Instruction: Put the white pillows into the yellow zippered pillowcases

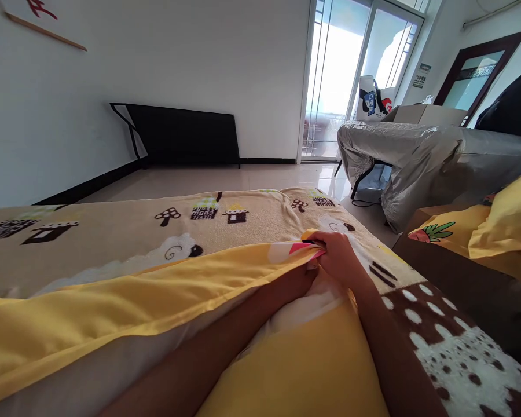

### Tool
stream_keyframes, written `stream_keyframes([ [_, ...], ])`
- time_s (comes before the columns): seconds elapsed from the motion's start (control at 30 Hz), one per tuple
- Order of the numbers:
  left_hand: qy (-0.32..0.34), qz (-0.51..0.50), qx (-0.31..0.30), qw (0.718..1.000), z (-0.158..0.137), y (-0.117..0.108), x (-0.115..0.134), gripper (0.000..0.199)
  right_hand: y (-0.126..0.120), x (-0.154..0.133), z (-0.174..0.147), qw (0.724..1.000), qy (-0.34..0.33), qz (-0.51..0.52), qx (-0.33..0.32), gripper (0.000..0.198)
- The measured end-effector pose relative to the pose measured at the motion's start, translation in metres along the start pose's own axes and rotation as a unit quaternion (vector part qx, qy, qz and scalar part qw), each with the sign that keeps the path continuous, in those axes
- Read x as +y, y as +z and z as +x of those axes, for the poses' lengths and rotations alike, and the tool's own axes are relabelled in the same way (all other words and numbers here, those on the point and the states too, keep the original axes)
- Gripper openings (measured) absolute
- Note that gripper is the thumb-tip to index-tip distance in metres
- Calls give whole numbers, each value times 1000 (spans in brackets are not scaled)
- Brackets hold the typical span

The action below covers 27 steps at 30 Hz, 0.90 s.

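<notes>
A yellow fabric cover (169, 289) with a pale inner side stretches from the left edge to my hands. My right hand (336, 255) is closed on its far end, where a pink and white patch is bunched up. My left hand (304, 281) lies just below, its arm running along the pale inner side under the yellow edge. Its fingers look curled, partly hidden by the cloth, so what they hold is unclear. More yellow cloth (304, 365) spreads between my forearms. Beneath lies a beige patterned blanket (252, 226).
Yellow cushions (507, 214) sit on a brown surface at the right. Behind them, furniture under silver plastic sheeting (399, 145) bears a cardboard box (438, 114) and a bag (371, 101). A black folded panel (186, 136) leans on the wall, left of a glass door (342, 75).
</notes>
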<state>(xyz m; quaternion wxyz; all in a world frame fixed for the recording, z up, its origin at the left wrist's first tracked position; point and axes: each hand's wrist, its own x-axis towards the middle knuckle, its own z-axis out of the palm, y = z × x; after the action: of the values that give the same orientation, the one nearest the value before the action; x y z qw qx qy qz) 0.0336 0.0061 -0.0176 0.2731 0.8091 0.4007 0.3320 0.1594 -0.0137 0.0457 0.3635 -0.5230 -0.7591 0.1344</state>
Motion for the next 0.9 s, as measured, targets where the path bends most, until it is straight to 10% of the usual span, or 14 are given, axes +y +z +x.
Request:
stream_keyframes([
  [0.2,4,87,16,996,-9,-14,13,52,12,16,8,991,40,-79,100,29],
  [0.37,-85,-12,68,994,-14,-14,12,44,11,18,9,995,10,-42,92,33],
  [0.6,-21,-73,-58,995,-18,-21,19,31,5,13,7,999,28,15,29,31],
  [0.9,-69,-29,22,997,-11,-15,17,45,6,12,5,994,57,-78,50,34],
])
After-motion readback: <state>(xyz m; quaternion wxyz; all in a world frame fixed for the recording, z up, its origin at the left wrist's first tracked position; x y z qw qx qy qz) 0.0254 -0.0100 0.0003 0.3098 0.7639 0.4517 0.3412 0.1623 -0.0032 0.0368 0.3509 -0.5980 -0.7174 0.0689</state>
